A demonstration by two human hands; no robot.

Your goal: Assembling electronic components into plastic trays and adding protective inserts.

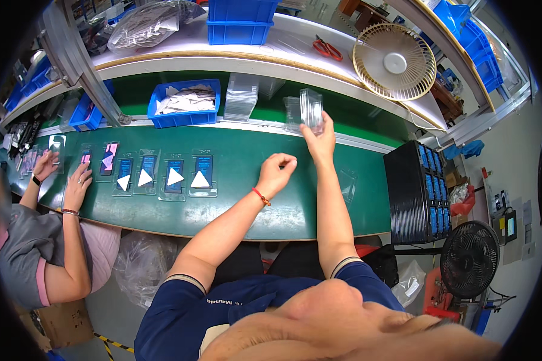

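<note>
A: Taking the head view, with the clock set on its centre, where is the right hand (319,138)?
B: Between one and two o'clock, stretched out over the far part of the table (241,213). Its forearm runs almost straight toward twelve, with the elbow nearly extended.
A: And its grip?
B: Clamped on a stack of clear plastic trays (311,108) at one o'clock. The thumb presses the left side and the fingers wrap the right, so the stack stands roughly upright above the hand, a little blurred.
A: What is just beside it?
B: More clear trays (292,113), immediately on the nine o'clock side of the held stack.
A: Now the left hand (276,175).
B: Close to the centre, over the table. The forearm slants in from about seven o'clock, a red bracelet (261,197) at the wrist. The fingers are curled together, back of the hand upward; I cannot tell whether anything is tucked inside.
A: What lies around it?
B: Toward nine o'clock, four clear packs (203,174) in a row, each with a dark blue card and a white triangle. A single clear tray (347,185) lies at three.
</note>
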